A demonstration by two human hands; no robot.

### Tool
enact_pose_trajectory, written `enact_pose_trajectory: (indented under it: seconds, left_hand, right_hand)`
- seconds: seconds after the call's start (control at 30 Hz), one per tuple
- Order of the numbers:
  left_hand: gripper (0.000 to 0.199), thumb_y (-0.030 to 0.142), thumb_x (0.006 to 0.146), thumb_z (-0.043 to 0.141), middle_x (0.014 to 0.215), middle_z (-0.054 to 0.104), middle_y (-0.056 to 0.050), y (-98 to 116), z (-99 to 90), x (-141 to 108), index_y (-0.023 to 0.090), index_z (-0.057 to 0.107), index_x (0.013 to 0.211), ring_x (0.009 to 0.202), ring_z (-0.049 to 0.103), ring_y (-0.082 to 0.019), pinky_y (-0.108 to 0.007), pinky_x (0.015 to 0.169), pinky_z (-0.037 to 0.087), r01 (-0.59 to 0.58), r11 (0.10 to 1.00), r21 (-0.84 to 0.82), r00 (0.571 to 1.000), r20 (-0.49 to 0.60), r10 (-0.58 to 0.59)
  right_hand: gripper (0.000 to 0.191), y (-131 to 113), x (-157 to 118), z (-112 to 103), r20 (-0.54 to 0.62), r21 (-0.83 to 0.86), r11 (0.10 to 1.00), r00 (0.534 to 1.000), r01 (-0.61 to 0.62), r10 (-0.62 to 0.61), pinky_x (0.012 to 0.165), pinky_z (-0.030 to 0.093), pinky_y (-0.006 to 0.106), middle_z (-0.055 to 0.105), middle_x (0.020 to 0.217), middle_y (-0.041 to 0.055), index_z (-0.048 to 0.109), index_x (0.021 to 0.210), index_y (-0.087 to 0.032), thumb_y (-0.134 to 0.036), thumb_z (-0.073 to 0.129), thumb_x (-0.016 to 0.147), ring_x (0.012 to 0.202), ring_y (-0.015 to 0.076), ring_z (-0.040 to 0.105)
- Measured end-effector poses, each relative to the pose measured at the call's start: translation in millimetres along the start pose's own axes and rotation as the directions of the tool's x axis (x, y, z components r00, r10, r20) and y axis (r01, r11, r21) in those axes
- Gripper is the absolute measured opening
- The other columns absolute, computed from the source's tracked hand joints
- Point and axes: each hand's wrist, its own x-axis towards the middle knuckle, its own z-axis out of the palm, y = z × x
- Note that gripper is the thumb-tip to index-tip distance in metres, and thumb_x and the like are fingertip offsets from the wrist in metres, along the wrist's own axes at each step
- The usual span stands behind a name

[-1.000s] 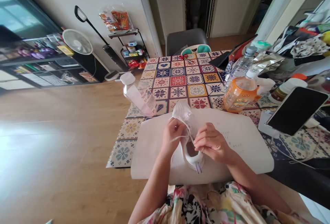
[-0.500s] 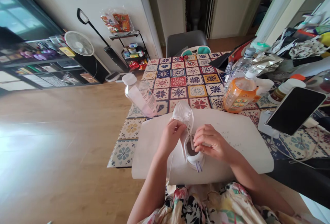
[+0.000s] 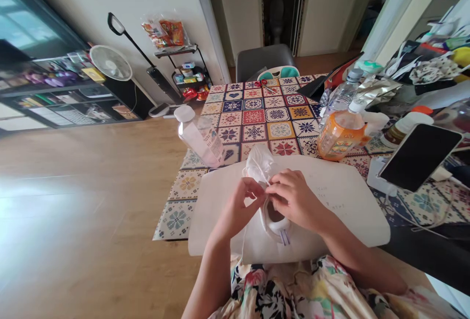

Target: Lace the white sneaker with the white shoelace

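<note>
A small white shoe (image 3: 272, 211) lies on a white sheet of paper (image 3: 338, 201) at the near edge of the table, toe pointing away from me. My left hand (image 3: 238, 206) and my right hand (image 3: 292, 199) meet over the shoe's middle, fingertips pinched on its white lace (image 3: 265, 185). The toe part (image 3: 258, 161) shows beyond my fingers and the heel with a striped tab (image 3: 283, 236) shows below my right hand.
A patterned tablecloth (image 3: 257, 118) covers the table. A clear bottle with a white cap (image 3: 200, 135) stands at the left edge; an orange bottle (image 3: 340, 133), a water bottle (image 3: 343, 94) and a propped phone (image 3: 418, 155) stand right. Red scissors (image 3: 265, 83) and a grey chair (image 3: 264, 59) are beyond.
My right hand has moved up and left along the shoe until it meets my left hand over the laces. The shoe stays in the same spot on the paper.
</note>
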Motion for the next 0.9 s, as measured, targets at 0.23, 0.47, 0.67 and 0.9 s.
enact_pose_trajectory:
  seconds: [0.23,0.47,0.67,0.9]
  left_hand:
    - [0.030,0.011,0.074,0.068,0.095,0.062,-0.002,10.6,1.1,-0.6,0.022,0.055,0.099,0.088,0.059,-0.017,-0.032,0.083,0.047,-0.101,0.992,0.073,0.995,0.030,0.099]
    - [0.010,0.017,0.081,0.065,0.089,0.063,-0.005,20.4,5.0,3.4,0.018,0.065,0.091,0.083,0.058,-0.017,-0.031,0.076,0.048,-0.133,0.983,0.128,0.989,0.076,0.124]
    - [0.005,0.021,0.084,0.067,0.092,0.059,-0.006,17.2,11.5,5.8,0.017,0.066,0.082,0.083,0.058,-0.016,-0.027,0.072,0.047,-0.149,0.988,0.029,0.985,0.087,0.146]
    - [0.010,0.027,0.087,0.066,0.098,0.060,-0.008,11.6,9.0,9.2,0.017,0.067,0.086,0.091,0.058,-0.018,-0.031,0.082,0.047,-0.170,0.985,0.036,0.977,0.140,0.163]
  right_hand:
    - [0.018,-8.9,1.9,-7.1,-0.052,0.227,0.970,0.996,0.084,-0.074,0.076,0.048,0.032,0.064,0.090,0.0059,0.062,0.093,-0.020,-0.013,0.047,0.099,0.085,0.0183,0.060]
    - [0.008,-15.8,-12.2,-26.6,0.052,0.664,0.725,0.956,0.184,-0.289,0.081,0.054,0.029,0.063,0.090,0.0028,0.055,0.101,-0.024,-0.019,0.049,0.100,0.086,0.0154,0.063]
    - [0.021,11.1,-16.5,-5.1,0.013,0.285,0.948,0.989,-0.143,0.146,0.085,0.053,0.036,0.061,0.100,0.0056,0.052,0.104,-0.023,-0.009,0.056,0.088,0.094,0.0206,0.061]
    - [0.016,14.4,-13.2,8.8,-0.091,0.214,0.975,0.993,-0.058,0.079,0.082,0.052,0.034,0.063,0.098,0.0070,0.056,0.100,-0.022,-0.009,0.050,0.091,0.092,0.0209,0.062]
